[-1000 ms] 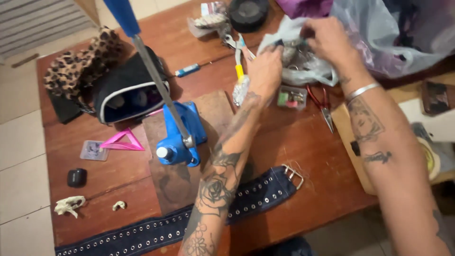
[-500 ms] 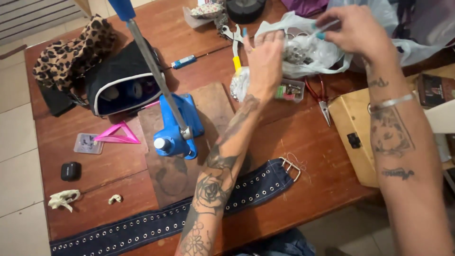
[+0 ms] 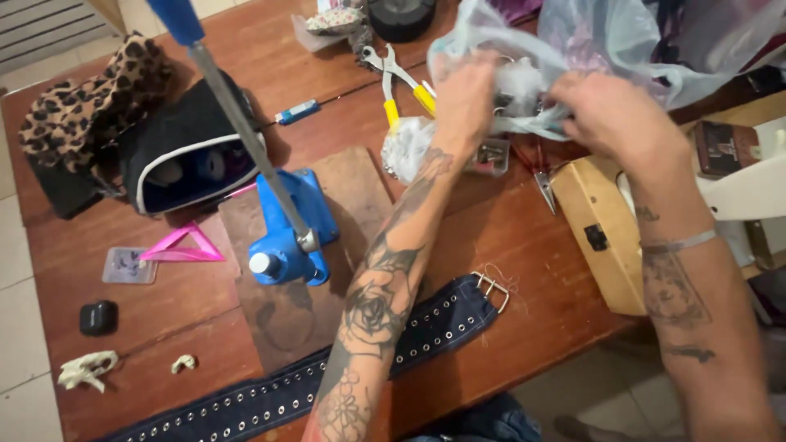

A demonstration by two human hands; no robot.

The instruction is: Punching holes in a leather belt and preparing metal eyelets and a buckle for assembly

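- Plastic bag (image 3: 524, 94), thin, translucent, crumpled; lay over the table's far edge, gripped from both sides.
- Left hand (image 3: 463, 98): fingers closed, bunching the bag's film.
- Right hand (image 3: 610, 115): fingers curled, pinching the bag's other side.
- Wooden table (image 3: 524, 245), reddish, worn planks; bare patch near its front edge.
- Blue press (image 3: 286, 233), cast metal, long steel lever, set on a brown board.
- Studded belt (image 3: 409, 336), dark denim, metal eyelets, buckle end just beside the left forearm.
- Yellow-handled pliers (image 3: 401, 90), near the bag.
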